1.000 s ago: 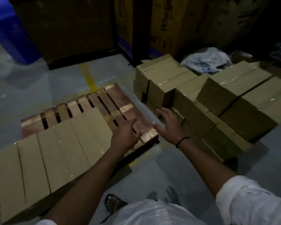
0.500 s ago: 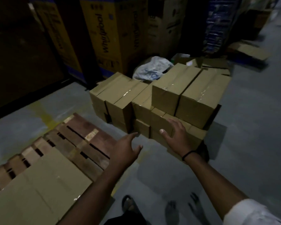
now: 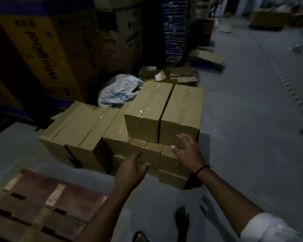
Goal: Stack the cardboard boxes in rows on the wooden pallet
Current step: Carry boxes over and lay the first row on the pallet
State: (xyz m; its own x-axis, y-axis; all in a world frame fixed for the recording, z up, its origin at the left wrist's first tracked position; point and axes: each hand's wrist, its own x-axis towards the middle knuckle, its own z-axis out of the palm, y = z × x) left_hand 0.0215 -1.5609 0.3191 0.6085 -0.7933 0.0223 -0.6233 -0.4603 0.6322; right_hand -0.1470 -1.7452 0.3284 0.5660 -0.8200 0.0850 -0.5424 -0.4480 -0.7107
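— On the grey concrete floor (image 3: 243,137) ahead, what stands there?
— A pile of taped brown cardboard boxes (image 3: 87,130), with two upper boxes (image 3: 164,109) on top at its right side.
— And the hands?
— Both are open and hold nothing. The left hand (image 3: 131,170), fingers loose, is before the lower boxes. The right hand (image 3: 189,151), fingers spread, is at the front of an upper box; I cannot tell whether it touches.
— The reddish-brown slatted wooden pallet (image 3: 42,198)?
— Lower left, apart from the pile.
— Anything behind?
— A crumpled white plastic bag (image 3: 117,91).
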